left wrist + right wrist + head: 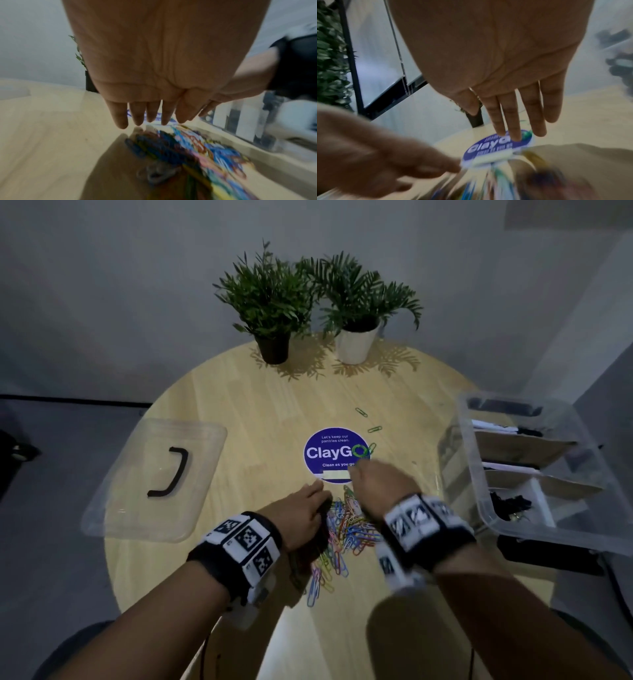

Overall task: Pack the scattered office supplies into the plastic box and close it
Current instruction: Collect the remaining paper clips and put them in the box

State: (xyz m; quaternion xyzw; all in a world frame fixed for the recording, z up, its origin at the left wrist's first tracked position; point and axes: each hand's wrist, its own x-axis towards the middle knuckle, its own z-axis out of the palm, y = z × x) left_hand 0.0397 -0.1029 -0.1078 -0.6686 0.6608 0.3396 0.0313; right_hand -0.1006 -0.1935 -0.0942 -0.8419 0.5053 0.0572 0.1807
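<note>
A heap of coloured paper clips [346, 529] lies on the round wooden table [260, 412] between my two hands. My left hand [305, 508] sits at the heap's left edge, its fingers [137, 115] straight and close together above the clips [197, 148]. My right hand [376, 481] is at the heap's right and far side, fingers [513, 121] straight, reaching over the blue round sticker [496, 147]. Neither hand holds anything. Three loose clips [374, 429] lie beyond the sticker [334, 453]. The clear plastic box [534, 474] stands open at the right; its lid [154, 481] lies flat at the left.
Two potted plants, one in a black pot [274, 347] and one in a white pot [354, 344], stand at the table's far edge. The box has dividers with dark items in its compartments. A white strip [334, 474] lies on the sticker's near edge.
</note>
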